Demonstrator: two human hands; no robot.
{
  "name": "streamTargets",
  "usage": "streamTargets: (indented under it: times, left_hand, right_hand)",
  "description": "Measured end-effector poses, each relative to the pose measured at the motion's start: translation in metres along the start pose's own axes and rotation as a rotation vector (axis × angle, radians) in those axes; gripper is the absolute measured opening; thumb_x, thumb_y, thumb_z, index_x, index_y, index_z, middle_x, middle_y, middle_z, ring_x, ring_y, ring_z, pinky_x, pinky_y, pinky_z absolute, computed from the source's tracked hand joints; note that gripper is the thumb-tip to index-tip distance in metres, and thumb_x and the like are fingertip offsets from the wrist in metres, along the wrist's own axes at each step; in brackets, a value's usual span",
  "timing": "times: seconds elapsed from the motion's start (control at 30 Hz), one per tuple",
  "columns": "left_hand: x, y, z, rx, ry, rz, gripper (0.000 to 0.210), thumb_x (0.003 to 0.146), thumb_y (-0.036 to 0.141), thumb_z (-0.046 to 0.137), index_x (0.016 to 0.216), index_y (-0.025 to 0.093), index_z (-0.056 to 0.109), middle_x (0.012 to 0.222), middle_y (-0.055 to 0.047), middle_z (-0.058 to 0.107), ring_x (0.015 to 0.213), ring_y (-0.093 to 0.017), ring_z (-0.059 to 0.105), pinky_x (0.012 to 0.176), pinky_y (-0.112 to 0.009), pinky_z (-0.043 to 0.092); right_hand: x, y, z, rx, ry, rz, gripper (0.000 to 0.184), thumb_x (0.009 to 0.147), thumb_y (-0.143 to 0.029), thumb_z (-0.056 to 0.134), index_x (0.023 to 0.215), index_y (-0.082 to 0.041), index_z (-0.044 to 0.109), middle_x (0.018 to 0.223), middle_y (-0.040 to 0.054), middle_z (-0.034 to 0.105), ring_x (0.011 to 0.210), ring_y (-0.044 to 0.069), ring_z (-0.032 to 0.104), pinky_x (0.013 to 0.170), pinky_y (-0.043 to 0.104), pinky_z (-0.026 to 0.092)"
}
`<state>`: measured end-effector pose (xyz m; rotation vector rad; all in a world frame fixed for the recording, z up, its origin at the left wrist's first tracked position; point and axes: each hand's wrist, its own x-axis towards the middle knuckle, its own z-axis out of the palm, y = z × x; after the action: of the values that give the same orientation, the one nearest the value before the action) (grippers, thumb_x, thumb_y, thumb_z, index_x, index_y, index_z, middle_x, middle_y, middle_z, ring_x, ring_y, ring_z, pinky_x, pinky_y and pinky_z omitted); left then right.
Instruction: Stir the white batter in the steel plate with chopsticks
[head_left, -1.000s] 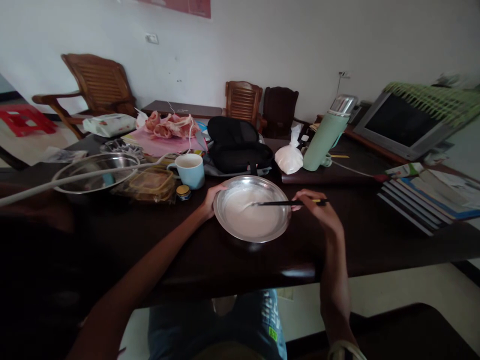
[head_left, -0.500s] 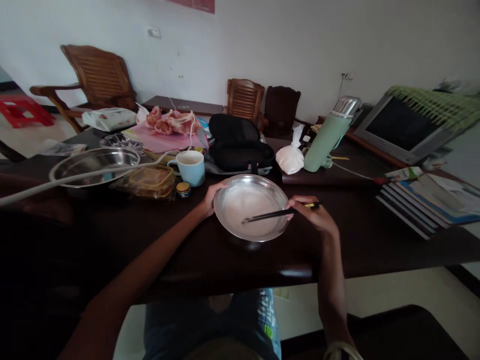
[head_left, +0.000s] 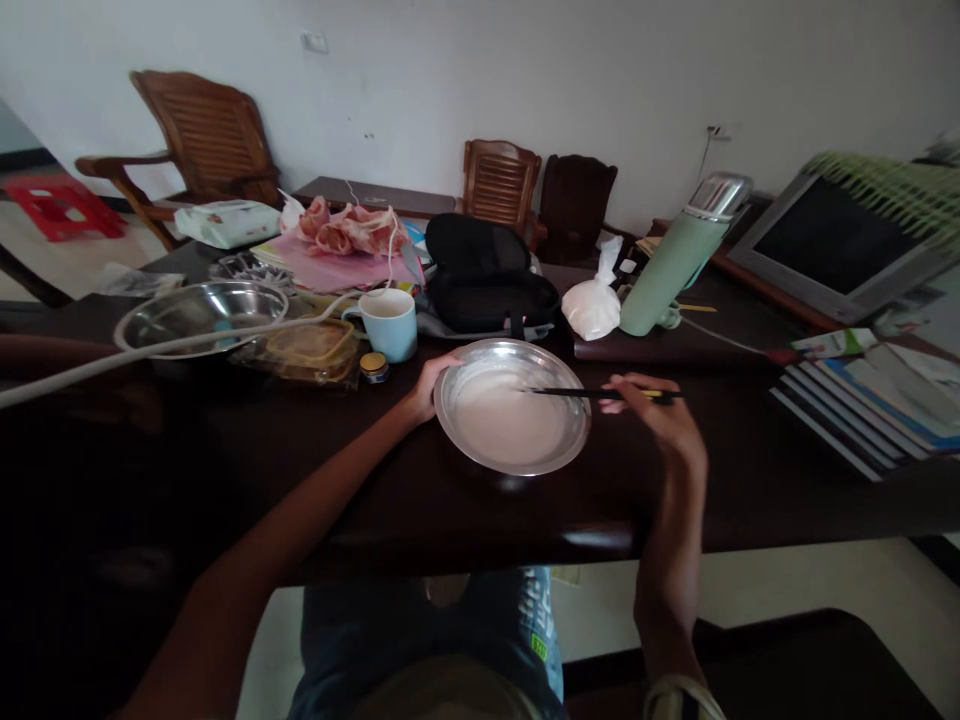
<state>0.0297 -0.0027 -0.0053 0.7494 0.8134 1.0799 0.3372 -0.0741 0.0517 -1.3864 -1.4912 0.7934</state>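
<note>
Left hand point(head_left: 431, 386), half-curled, steadying metal bowl point(head_left: 517, 356) at frame centre by left edge; right hand point(head_left: 646, 402), nearly closed, pinching black chopsticks point(head_left: 562, 393), tips at pale liquid point(head_left: 510, 420). Risk: left grip slackening or hard stirring, sloshing liquid out.

We look from head height, forward and down across the table point(head_left: 480, 520), near enough that our lap point(head_left: 420, 640) shows at the lower edge and the bowl point(head_left: 576, 428) sits just below centre; beyond, we face the wall point(head_left: 480, 70).

Chopsticks point(head_left: 566, 392) swung — tips from near to far in bowl point(head_left: 517, 468); right hand point(head_left: 651, 402) farther out.
</note>
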Motion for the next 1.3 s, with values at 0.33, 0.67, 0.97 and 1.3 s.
streamTargets:
  times: [0.33, 0.67, 0.97, 1.3]
  left_hand:
    - [0.002, 0.001, 0.000, -0.015, 0.010, -0.024, 0.030, 0.073, 0.018, 0.053, 0.095, 0.016, 0.072, 0.060, -0.003, 0.066, 0.058, -0.020, 0.060, 0.061, -0.030, 0.049]
    - [0.003, -0.001, -0.002, 0.001, 0.011, -0.018, 0.030, 0.073, 0.019, 0.052, 0.095, 0.016, 0.072, 0.068, -0.004, 0.069, 0.060, -0.019, 0.062, 0.063, -0.028, 0.048]
    - [-0.001, 0.002, 0.000, 0.019, 0.022, -0.020, 0.024, 0.071, 0.021, 0.055, 0.089, 0.019, 0.071, 0.062, -0.002, 0.067, 0.058, -0.019, 0.060, 0.061, -0.029, 0.047]
    - [-0.001, 0.001, 0.002, 0.003, 0.030, -0.019, 0.027, 0.071, 0.020, 0.055, 0.091, 0.015, 0.073, 0.066, -0.003, 0.069, 0.060, -0.019, 0.060, 0.063, -0.030, 0.047]
  right_hand:
    - [0.004, 0.001, 0.007, 0.019, -0.030, 0.015, 0.038, 0.071, -0.057, 0.072, 0.070, -0.020, 0.075, 0.066, 0.0052, 0.075, 0.062, 0.024, 0.072, 0.063, 0.033, 0.058]
    - [0.009, -0.001, 0.006, 0.052, -0.111, 0.030, 0.038, 0.071, -0.058, 0.072, 0.072, -0.019, 0.074, 0.063, 0.0046, 0.074, 0.060, 0.023, 0.072, 0.062, 0.032, 0.058]
    - [0.010, 0.000, 0.008, 0.079, -0.250, 0.015, 0.040, 0.072, -0.058, 0.070, 0.076, -0.019, 0.074, 0.066, 0.0038, 0.074, 0.063, 0.024, 0.073, 0.064, 0.033, 0.058]
    - [0.010, -0.004, 0.007, 0.025, -0.271, -0.018, 0.036, 0.078, -0.056, 0.065, 0.077, -0.021, 0.072, 0.068, 0.0019, 0.074, 0.063, 0.022, 0.072, 0.064, 0.032, 0.056]
